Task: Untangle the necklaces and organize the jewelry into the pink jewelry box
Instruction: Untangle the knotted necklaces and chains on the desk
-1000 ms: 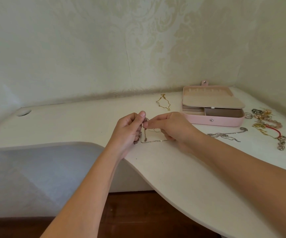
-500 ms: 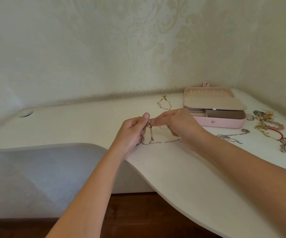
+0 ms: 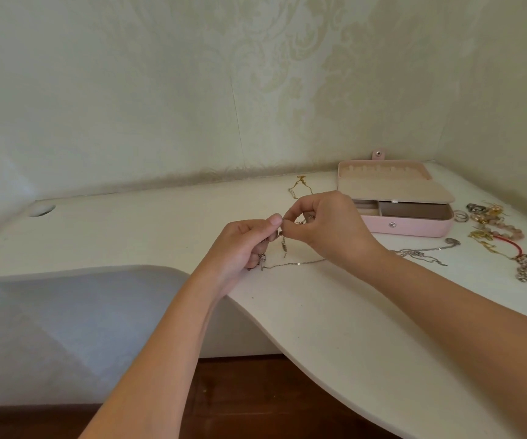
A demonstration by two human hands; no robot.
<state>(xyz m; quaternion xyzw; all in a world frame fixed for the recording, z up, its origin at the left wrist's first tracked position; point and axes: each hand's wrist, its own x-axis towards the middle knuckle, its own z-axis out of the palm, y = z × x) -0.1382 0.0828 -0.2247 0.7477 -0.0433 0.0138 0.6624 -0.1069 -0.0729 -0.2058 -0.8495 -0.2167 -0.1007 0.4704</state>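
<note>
Pinching from both sides, the left hand (image 3: 243,245) and the right hand (image 3: 327,228) are held close together over the white surface (image 3: 129,236) at the centre of the frame. Each grip is clamped on the tangled necklaces (image 3: 282,240). The knot is nipped between thumb and forefinger of either hand, and a further bunch of chain is gathered under the curled lower fingers of the left. A thin silver strand (image 3: 297,263) is left trailing on the surface beneath the right wrist.

The pink jewelry box (image 3: 414,228) stands open at the right of the frame, well apart from the knot. Nothing can be made out in the compartments that show. A gold chain (image 3: 300,188) lies behind the hands, a loose silver necklace (image 3: 423,253) just beside the right forearm, and a heap of mixed jewelry (image 3: 490,226) at the far right edge.

Most of the task is judged undone. If the hands are drawn apart too firmly, the knot is likely to be tightened rather than freed, and so fine a chain could be snapped. The trailing strand could be dragged into the loose silver necklace and a new tangle made. Chain bunched in the left palm may be snagged as loops are worked out.
</note>
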